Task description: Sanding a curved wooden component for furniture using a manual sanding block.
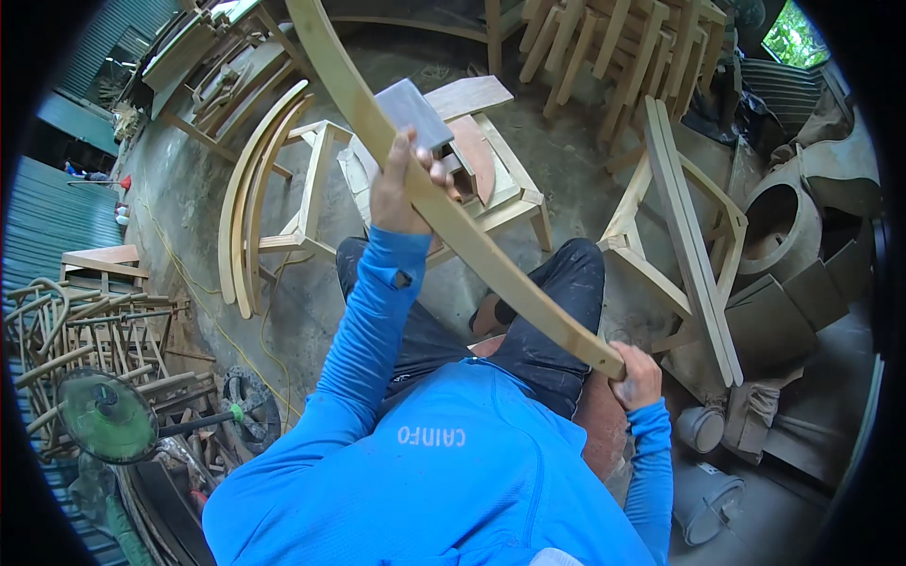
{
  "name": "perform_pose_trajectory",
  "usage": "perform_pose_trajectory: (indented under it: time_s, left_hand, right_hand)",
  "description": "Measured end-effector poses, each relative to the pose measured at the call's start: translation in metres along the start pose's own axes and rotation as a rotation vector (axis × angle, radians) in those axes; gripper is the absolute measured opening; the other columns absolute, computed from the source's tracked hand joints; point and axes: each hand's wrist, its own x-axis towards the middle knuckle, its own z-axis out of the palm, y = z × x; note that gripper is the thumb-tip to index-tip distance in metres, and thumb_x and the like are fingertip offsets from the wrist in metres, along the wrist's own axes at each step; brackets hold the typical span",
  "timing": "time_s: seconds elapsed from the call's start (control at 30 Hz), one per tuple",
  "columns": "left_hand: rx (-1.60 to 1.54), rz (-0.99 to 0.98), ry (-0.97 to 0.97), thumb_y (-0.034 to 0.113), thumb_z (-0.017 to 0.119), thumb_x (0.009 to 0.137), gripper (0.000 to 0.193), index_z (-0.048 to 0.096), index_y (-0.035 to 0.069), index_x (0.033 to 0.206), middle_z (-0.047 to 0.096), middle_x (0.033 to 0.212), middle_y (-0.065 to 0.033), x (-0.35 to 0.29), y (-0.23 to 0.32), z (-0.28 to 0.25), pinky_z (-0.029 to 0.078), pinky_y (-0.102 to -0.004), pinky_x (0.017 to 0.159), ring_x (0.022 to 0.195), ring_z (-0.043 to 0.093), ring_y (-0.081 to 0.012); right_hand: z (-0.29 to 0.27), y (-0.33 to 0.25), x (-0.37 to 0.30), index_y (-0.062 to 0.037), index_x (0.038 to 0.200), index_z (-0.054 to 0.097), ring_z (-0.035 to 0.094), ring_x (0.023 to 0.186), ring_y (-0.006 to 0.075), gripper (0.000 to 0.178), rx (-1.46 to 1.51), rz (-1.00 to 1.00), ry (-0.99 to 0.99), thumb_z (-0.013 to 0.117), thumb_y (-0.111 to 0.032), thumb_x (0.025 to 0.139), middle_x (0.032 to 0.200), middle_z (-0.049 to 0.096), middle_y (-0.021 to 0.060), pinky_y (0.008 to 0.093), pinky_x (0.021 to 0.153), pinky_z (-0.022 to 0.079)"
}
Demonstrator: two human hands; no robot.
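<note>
A long, curved pale wooden rail (481, 250) slants across in front of me, from the top of the view down to the right. My left hand (401, 193) is closed around its middle, fingers bent over the wood. Right by those fingertips is a flat grey rectangular block (415, 111); whether the hand grips it too, I cannot tell. My right hand (639, 375) closes on the rail's lower end, near a small hole. Behind the rail stands a low wooden frame (514, 198) with boards and a reddish curved panel (474, 156) on top.
Several curved rails (247, 208) lean on another wooden frame (316, 179) at left. Two straight strips (694, 255) lie across a frame at right. Stacked wooden frames (623, 47) stand at the back. A green fan (107, 415), a yellow cord (212, 325) and buckets (708, 505) lie around.
</note>
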Motion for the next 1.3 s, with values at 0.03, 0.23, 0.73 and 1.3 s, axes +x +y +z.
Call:
perform_pose_trajectory:
  time_s: [0.03, 0.23, 0.73, 1.3]
  left_hand:
    - [-0.039, 0.065, -0.1, 0.032, 0.064, 0.101, 0.058, 0.039, 0.012, 0.15, 0.058, 0.092, -0.0066, 0.001, 0.012, 0.023, 0.059, -0.0418, 0.063, 0.069, 0.06, -0.0204]
    - [0.434, 0.183, -0.446, 0.008, 0.069, 0.09, 0.044, 0.041, -0.003, 0.123, 0.06, 0.079, -0.0108, -0.015, 0.055, 0.159, 0.06, -0.0375, 0.052, 0.06, 0.066, -0.0207]
    - [1.859, 0.934, -1.397, 0.025, 0.073, 0.084, 0.032, 0.06, 0.015, 0.112, 0.066, 0.085, -0.003, -0.026, -0.065, 0.03, 0.059, -0.0362, 0.063, 0.078, 0.072, -0.0221]
    - [2.201, 0.138, 0.272, 0.042, 0.049, 0.097, 0.079, 0.025, 0.005, 0.163, 0.017, 0.172, -0.0136, 0.13, -0.054, -0.12, 0.003, -0.0649, 0.124, 0.16, 0.006, -0.0342]
  right_hand:
    - [-0.001, -0.004, 0.014, -0.0116, 0.12, 0.067, 0.067, 0.088, 0.0356, 0.053, -0.004, -0.008, -0.001, 0.076, -0.008, 0.068, 0.094, 0.069, 0.0123, 0.0415, 0.079, 0.052]
    - [-0.013, -0.103, 0.109, -0.0067, 0.128, 0.063, 0.065, 0.101, 0.0341, 0.064, 0.386, -0.116, 0.232, 0.084, -0.006, 0.067, 0.115, 0.065, 0.0175, 0.0424, 0.087, 0.052]
    - [-0.087, 0.003, 0.039, -0.0135, 0.131, 0.064, 0.073, 0.093, 0.0349, 0.077, -0.152, 0.146, -0.23, 0.092, -0.03, 0.062, 0.107, 0.074, 0.0141, 0.0436, 0.083, 0.057]
    - [-0.005, 0.007, 0.001, -0.0156, 0.13, 0.066, 0.066, 0.07, 0.0353, 0.062, 0.073, -0.087, -0.081, 0.084, -0.03, 0.073, 0.081, 0.065, 0.0122, 0.0451, 0.063, 0.052]
